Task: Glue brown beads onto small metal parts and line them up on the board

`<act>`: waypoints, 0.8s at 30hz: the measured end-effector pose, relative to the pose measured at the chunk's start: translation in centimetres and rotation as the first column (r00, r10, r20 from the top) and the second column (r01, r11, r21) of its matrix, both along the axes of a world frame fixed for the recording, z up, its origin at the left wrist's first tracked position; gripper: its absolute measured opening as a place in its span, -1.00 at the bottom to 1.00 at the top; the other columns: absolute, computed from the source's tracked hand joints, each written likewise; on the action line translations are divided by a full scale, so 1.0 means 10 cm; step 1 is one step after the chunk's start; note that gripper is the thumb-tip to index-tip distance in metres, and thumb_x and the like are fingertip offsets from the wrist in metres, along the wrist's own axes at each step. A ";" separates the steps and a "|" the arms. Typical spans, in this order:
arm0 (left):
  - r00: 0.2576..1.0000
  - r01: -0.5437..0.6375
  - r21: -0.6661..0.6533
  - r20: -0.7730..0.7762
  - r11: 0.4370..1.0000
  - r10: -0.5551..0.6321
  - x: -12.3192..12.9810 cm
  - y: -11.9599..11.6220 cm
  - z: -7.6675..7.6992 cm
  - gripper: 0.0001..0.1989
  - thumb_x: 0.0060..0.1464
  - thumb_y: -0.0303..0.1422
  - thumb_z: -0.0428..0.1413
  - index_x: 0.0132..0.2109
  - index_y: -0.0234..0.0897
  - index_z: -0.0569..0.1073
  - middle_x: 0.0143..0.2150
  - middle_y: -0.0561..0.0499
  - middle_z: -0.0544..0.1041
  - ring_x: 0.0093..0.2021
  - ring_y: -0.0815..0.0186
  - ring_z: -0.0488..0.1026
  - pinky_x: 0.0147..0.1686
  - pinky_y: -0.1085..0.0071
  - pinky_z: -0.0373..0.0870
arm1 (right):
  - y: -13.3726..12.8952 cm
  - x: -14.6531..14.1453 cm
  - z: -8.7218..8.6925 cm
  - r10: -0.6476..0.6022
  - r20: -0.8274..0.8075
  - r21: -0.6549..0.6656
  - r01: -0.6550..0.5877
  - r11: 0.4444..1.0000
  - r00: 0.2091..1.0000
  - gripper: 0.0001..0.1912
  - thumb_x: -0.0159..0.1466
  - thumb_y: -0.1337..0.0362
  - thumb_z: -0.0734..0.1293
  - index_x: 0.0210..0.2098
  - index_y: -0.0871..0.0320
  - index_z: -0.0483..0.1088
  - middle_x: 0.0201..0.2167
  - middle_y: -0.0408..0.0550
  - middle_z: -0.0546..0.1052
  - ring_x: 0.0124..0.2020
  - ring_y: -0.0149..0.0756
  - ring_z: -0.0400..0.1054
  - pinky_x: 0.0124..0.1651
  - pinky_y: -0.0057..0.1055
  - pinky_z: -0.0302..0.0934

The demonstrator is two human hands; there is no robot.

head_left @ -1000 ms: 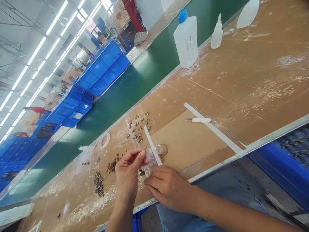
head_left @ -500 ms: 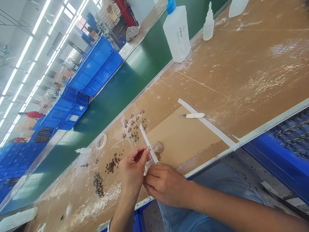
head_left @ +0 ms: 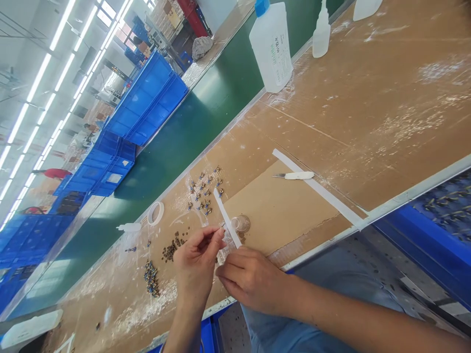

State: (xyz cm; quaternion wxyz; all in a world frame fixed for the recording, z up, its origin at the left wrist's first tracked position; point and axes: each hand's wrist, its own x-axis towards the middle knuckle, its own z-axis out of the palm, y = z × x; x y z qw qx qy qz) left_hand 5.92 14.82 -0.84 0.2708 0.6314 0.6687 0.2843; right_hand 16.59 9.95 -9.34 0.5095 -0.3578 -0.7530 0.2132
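Observation:
My left hand (head_left: 196, 257) is raised over the bench, thumb and forefinger pinched on something too small to make out. Close beside it, my right hand (head_left: 253, 279) has its fingers curled together, and whatever they hold is hidden. Just beyond the fingertips stands a small clear cup (head_left: 242, 223) on a brown cardboard sheet (head_left: 279, 211). A white tape strip (head_left: 225, 215) runs along the sheet's left side. To the left lie a pile of small dark beads (head_left: 171, 250) and a heap of tiny blue-and-gold pieces (head_left: 150, 279). More such pieces (head_left: 202, 189) are spread out behind.
A white-handled craft knife (head_left: 300, 175) rests by another tape strip (head_left: 324, 198). Behind stand a large white bottle (head_left: 274, 54) and a small dropper bottle (head_left: 322, 39). A tape roll (head_left: 155, 214) lies at left. Blue crates (head_left: 147, 98) line the far side; a blue bin (head_left: 415, 235) is at right.
My left hand has drawn back a little to the left, away from the tape strip and cup, still pinched. My right hand has barely moved. The view has shifted slightly.

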 end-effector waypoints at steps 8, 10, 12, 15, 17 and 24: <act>0.940 -0.320 0.109 0.161 0.941 0.301 -0.82 -0.40 -0.07 -0.78 -0.08 -0.24 0.34 -0.30 -0.26 0.60 -0.49 0.07 0.61 -0.47 0.39 0.55 -0.37 0.52 0.53 | -0.05 0.02 -0.01 0.096 -0.171 -0.061 -0.108 0.992 0.981 -0.80 0.43 0.39 0.15 -0.20 0.20 0.41 -0.37 -0.07 0.50 -0.30 -0.33 0.36 -0.17 -0.37 0.25; 0.912 -0.393 0.103 0.171 0.914 0.373 -1.05 -0.51 -0.19 -0.76 -0.11 -0.22 0.35 -0.31 -0.26 0.60 -0.48 0.07 0.61 -0.46 0.38 0.56 -0.36 0.51 0.54 | -0.06 0.01 -0.02 0.089 -0.189 -0.051 -0.101 0.994 0.978 -0.80 0.43 0.39 0.15 -0.17 0.19 0.41 -0.35 -0.06 0.52 -0.28 -0.32 0.39 -0.14 -0.36 0.28; 0.898 -0.426 0.089 0.160 0.900 0.409 -1.24 -0.61 -0.31 -0.73 -0.12 -0.18 0.35 -0.32 -0.28 0.59 -0.47 0.05 0.62 -0.45 0.35 0.57 -0.35 0.48 0.54 | -0.06 0.01 -0.02 0.079 -0.179 -0.032 -0.086 0.996 0.981 -0.81 0.43 0.39 0.15 -0.15 0.19 0.41 -0.33 -0.04 0.53 -0.27 -0.30 0.42 -0.13 -0.34 0.31; 0.903 -0.424 0.082 0.110 0.902 0.415 -1.41 -0.73 -0.44 -0.72 -0.09 -0.15 0.31 -0.33 -0.28 0.59 -0.46 0.03 0.61 -0.43 0.31 0.57 -0.35 0.43 0.53 | -0.07 0.01 -0.01 0.076 -0.135 -0.004 -0.077 0.997 0.988 -0.81 0.42 0.41 0.17 -0.14 0.19 0.41 -0.33 -0.04 0.55 -0.27 -0.29 0.44 -0.14 -0.34 0.34; 0.920 -0.392 0.084 0.058 0.916 0.388 -1.45 -0.77 -0.47 -0.73 -0.04 -0.14 0.28 -0.32 -0.27 0.59 -0.44 0.02 0.61 -0.41 0.29 0.57 -0.33 0.42 0.51 | -0.07 0.00 -0.01 0.077 -0.111 0.007 -0.076 0.997 0.991 -0.82 0.41 0.42 0.17 -0.13 0.19 0.41 -0.33 -0.04 0.55 -0.28 -0.30 0.44 -0.15 -0.34 0.35; 0.954 -0.294 0.062 -0.049 0.954 0.297 -1.45 -0.74 -0.45 -0.81 0.06 -0.21 0.22 -0.30 -0.24 0.60 -0.39 0.01 0.64 -0.33 0.27 0.58 -0.24 0.39 0.48 | -0.09 -0.01 -0.05 0.074 -0.052 -0.013 -0.075 0.997 0.996 -0.83 0.41 0.41 0.19 -0.10 0.17 0.40 -0.31 -0.04 0.55 -0.28 -0.31 0.44 -0.17 -0.35 0.35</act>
